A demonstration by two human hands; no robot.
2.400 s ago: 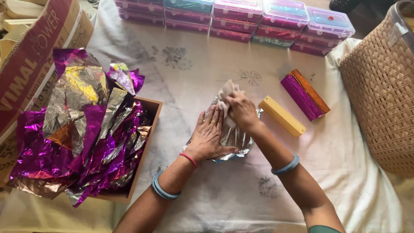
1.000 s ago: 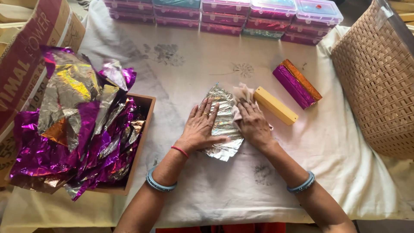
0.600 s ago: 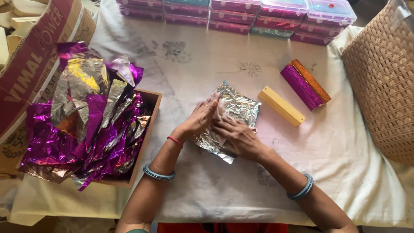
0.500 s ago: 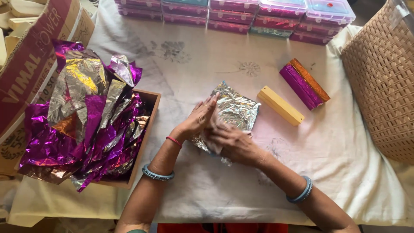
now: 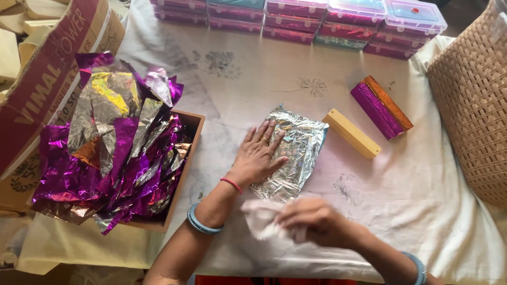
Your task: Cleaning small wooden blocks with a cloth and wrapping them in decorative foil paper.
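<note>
Left hand flat, fingers spread, pressing silver foil sheet. Right hand near edge, fingers closed gripping white cloth. Yellow block right of foil.

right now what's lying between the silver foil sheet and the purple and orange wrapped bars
In the head view, a plain yellow block lies on the cloth between the silver foil sheet and the wrapped bars.

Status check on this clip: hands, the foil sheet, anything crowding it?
Left hand flat on silver foil sheet, fingers spread. Right hand off the foil, gripping white cloth. Yellow block lies just beside the foil.
</note>
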